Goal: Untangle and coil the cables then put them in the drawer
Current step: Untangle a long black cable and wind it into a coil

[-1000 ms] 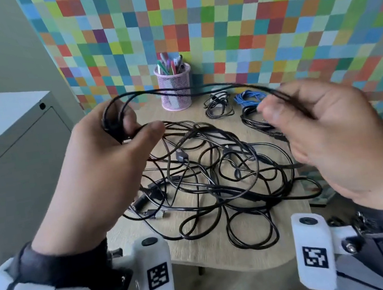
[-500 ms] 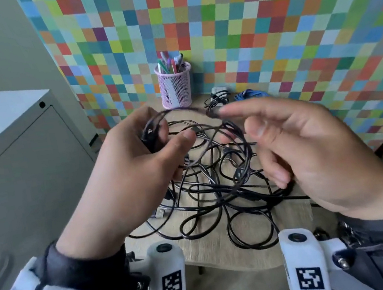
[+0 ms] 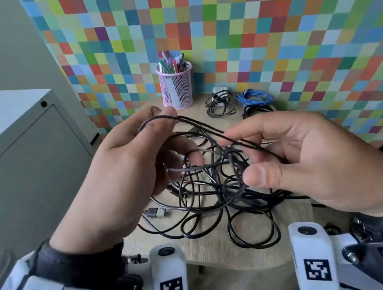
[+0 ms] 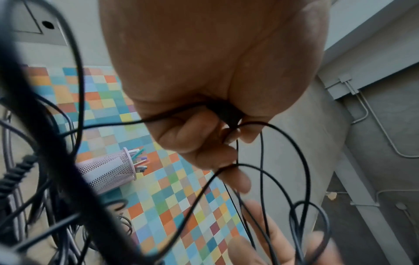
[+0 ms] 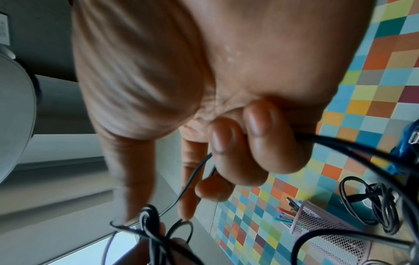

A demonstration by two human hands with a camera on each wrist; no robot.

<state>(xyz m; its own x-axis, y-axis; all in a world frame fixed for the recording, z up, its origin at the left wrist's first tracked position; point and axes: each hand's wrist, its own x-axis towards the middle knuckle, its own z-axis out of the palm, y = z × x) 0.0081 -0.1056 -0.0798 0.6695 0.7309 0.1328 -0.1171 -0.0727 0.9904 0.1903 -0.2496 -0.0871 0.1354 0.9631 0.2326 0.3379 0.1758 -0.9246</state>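
**Cable cleanup: two coiled, a big mess to go**

Progress looks early-to-middle at best. At the back of the table, next to the pink pen cup, sit two bundles that look already coiled: a black coil and a blue coil, with another dark cable just under the blue one. So some of the sorting seems done, but nothing is stowed as far as the views show. No open drawer is in sight; the grey cabinet on the left is shut, and whether that's where the drawer lives can't be told.

The tangle still covers the middle of the table, loops crossing everywhere, a USB plug poking out on its left edge.

Right now one thin black cable is being worked above the pile. The left hand has thumb and fingers pinched on its plug end, and a few loops hang from that grip in the left wrist view. The right hand has its last two fingers curled around the same cable further along, while the index and thumb stick out loosely. The cable's tail seems to run down into the pile, so it's probably not free yet.

Left to do, by the look of it: finish this coil, pull the rest apart one by one, coil each, then get everything into the drawer.
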